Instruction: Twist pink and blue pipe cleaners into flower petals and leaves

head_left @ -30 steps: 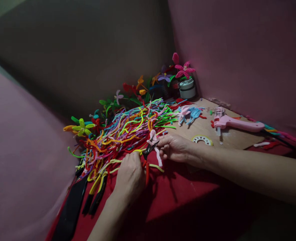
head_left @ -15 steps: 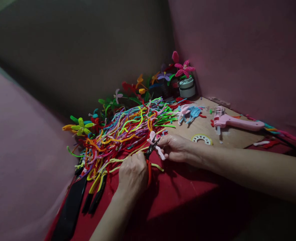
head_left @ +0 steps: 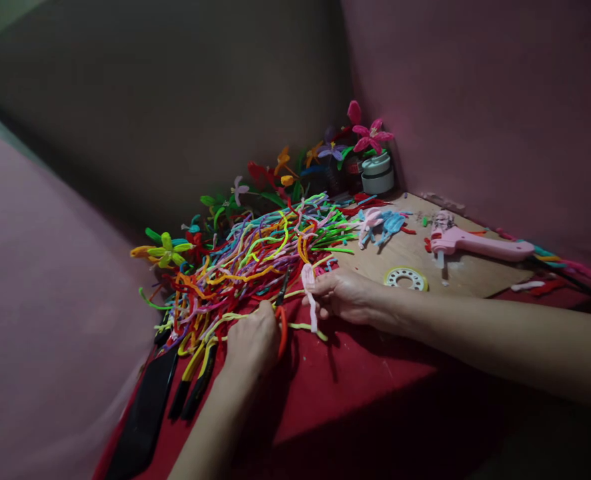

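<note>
My left hand [head_left: 253,340] is closed around the orange handles of a pair of scissors [head_left: 282,327], whose dark blades point up and away from me. Between the fingertips of my right hand [head_left: 343,293] is a pale pink pipe-cleaner petal [head_left: 308,275], a looped piece with a tail hanging down. The scissors are apart from the petal, to its left. Just beyond both hands lies a heap of many-coloured pipe cleaners [head_left: 255,247]. A few yellow strands run beneath my hands over the red cloth [head_left: 355,373].
A pink glue gun [head_left: 485,244] rests on a wooden board [head_left: 455,277], with a yellow-rimmed tape roll [head_left: 405,279] and pink and blue petals [head_left: 388,228] nearby. Yellow-and-black pliers [head_left: 195,387] and a black flat object [head_left: 145,413] lie at left. Pipe-cleaner flowers [head_left: 370,137] stand behind, beside a jar [head_left: 377,175].
The scissors have drawn back leftward with my left hand, away from the pink petal. My right hand has turned the petal more upright, its tail now hanging down.
</note>
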`<action>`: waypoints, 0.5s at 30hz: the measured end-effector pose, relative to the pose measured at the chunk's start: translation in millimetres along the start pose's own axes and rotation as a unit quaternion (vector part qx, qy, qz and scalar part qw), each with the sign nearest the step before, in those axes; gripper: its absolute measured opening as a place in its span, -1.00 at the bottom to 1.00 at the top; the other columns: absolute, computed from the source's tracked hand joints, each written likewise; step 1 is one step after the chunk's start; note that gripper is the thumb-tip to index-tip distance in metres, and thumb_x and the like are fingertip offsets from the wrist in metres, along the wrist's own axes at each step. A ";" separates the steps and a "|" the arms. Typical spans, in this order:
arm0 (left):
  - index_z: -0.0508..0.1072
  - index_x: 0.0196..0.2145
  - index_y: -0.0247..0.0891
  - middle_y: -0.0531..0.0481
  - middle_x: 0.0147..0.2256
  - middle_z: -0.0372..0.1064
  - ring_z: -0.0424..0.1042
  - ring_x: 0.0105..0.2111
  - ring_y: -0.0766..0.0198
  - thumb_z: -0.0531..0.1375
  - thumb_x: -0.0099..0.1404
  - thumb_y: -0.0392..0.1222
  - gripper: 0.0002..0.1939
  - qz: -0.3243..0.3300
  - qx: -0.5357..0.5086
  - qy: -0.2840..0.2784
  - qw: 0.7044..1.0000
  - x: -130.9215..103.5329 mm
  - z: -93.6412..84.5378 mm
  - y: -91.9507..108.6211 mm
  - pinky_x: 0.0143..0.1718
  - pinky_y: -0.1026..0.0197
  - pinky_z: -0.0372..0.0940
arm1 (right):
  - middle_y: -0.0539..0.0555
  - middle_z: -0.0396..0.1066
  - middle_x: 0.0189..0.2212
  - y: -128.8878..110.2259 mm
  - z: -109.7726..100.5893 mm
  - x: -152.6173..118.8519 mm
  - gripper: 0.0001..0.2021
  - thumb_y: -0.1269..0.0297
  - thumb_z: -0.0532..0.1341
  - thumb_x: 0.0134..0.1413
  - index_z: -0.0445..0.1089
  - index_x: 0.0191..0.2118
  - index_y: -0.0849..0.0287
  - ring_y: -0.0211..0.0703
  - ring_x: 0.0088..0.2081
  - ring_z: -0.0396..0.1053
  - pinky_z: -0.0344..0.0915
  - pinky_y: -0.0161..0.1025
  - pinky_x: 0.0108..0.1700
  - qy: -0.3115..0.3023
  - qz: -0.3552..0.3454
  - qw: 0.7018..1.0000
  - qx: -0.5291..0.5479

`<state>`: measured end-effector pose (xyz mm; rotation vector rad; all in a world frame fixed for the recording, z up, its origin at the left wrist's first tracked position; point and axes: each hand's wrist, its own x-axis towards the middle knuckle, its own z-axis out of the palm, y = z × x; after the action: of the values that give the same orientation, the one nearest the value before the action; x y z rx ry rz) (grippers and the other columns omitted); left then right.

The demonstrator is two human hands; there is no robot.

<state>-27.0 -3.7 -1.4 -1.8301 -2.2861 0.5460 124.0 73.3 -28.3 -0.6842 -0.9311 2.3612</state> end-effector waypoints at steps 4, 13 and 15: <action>0.32 -0.24 -0.36 -0.35 -0.35 0.43 0.43 -0.31 -0.11 -0.05 0.23 0.01 -0.62 -0.021 -0.025 0.009 0.999 7.2 3.1 -19.0 -0.37 0.04 0.21 | 0.01 0.30 -0.67 2.6 -1.7 -0.3 -0.84 0.43 0.17 -0.08 0.22 -0.60 0.27 -0.41 -0.70 0.12 0.05 -0.39 -0.62 -0.010 -0.074 0.993 -0.091; 0.47 -0.33 -0.35 0.08 -0.63 0.22 0.11 -0.65 0.43 0.16 0.09 0.05 -0.62 0.052 -0.681 0.041 0.729 9.5 -18.4 7.7 -0.62 0.36 -0.01 | -0.09 0.17 -0.75 4.1 -1.8 -7.7 -0.82 0.29 0.25 -0.16 0.31 -0.60 0.28 -0.44 -0.71 0.00 -0.11 -0.38 -0.64 -0.050 -0.131 0.978 -0.152; 0.47 -0.39 -0.37 0.11 -0.66 0.16 0.03 -0.67 0.48 0.19 0.07 0.02 -0.66 0.044 -0.735 0.039 0.675 11.1 -18.5 16.9 -0.64 0.37 -0.08 | -0.07 0.20 -0.73 4.9 -2.0 -7.6 -0.78 0.23 0.26 -0.15 0.32 -0.60 0.28 -0.43 -0.70 0.03 -0.08 -0.37 -0.63 -0.058 -0.126 0.980 -0.145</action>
<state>-7.8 13.5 8.2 -2.1636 -2.6160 -1.9345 129.5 66.5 -31.1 -0.5025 -1.3484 2.0791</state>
